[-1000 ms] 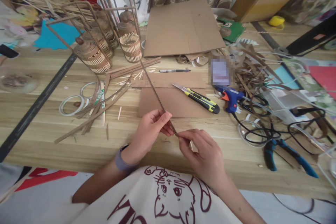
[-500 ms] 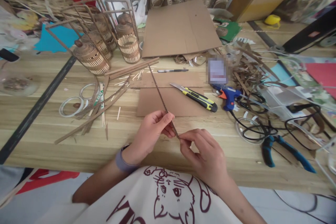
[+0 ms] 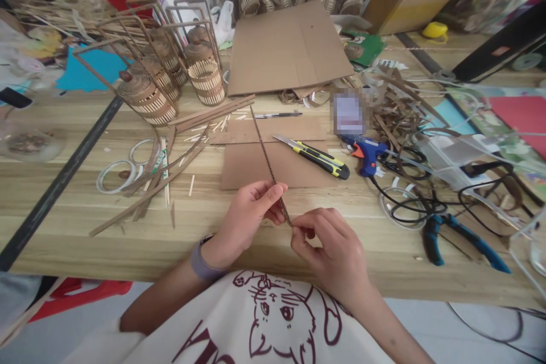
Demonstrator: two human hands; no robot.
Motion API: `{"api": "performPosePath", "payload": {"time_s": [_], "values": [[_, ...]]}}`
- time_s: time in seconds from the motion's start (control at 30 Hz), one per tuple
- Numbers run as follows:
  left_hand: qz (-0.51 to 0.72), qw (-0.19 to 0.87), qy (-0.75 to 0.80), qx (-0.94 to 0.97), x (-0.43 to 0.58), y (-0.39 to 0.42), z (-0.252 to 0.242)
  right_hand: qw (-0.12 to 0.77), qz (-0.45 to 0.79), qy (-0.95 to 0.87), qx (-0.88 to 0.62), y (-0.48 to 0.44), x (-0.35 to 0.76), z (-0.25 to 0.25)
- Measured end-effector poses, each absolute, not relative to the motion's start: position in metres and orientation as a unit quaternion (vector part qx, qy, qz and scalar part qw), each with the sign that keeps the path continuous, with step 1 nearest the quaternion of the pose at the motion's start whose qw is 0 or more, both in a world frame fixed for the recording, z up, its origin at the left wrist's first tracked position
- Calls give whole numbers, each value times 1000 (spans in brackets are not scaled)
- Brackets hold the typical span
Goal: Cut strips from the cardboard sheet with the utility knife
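Observation:
A thin cardboard strip [image 3: 267,160], its corrugated edge facing up, slants away from me over the table. My left hand [image 3: 256,210] is closed round it near its lower part, thumb on top. At its near end my right hand [image 3: 330,244] pinches the tip between thumb and fingers. Beyond the hands lie flat cardboard pieces [image 3: 243,168], with a yellow and black utility knife [image 3: 315,157] resting across them. A black pen [image 3: 279,115] lies just past the strip's far part.
Small lidded baskets [image 3: 149,99] with tall handles stand at the left, near tape rolls [image 3: 115,175] and brown strips [image 3: 149,196]. On the right are a blue glue gun [image 3: 370,154], black cables and blue-handled pliers [image 3: 464,239]. A large cardboard sheet [image 3: 290,51] lies behind.
The strip's far end has swung slightly to the right. Both hands keep their hold in nearly the same place, and the view has shifted a little.

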State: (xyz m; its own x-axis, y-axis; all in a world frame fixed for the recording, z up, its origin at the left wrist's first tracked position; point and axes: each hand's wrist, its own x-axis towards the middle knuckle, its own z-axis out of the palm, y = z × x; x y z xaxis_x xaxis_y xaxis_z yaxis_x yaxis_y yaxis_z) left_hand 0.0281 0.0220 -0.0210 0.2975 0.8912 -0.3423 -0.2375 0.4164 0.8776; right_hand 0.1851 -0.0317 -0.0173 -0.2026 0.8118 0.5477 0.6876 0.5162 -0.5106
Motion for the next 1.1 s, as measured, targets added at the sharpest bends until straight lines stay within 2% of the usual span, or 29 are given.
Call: {"api": "performPosePath", "payload": {"time_s": [0.23, 0.43, 0.8, 1.1], "values": [[367, 698, 473, 394, 22, 16, -15, 406, 63, -746, -524, -28, 185, -24], [279, 611, 496, 551, 15, 7, -4, 401, 53, -755, -516, -22, 182, -27], [265, 432, 524, 685, 9, 2, -2, 350, 27, -811, -467, -14, 176, -21], [189, 437, 562, 676, 8, 3, 0, 288, -33, -842, -454, -13, 174, -19]]}}
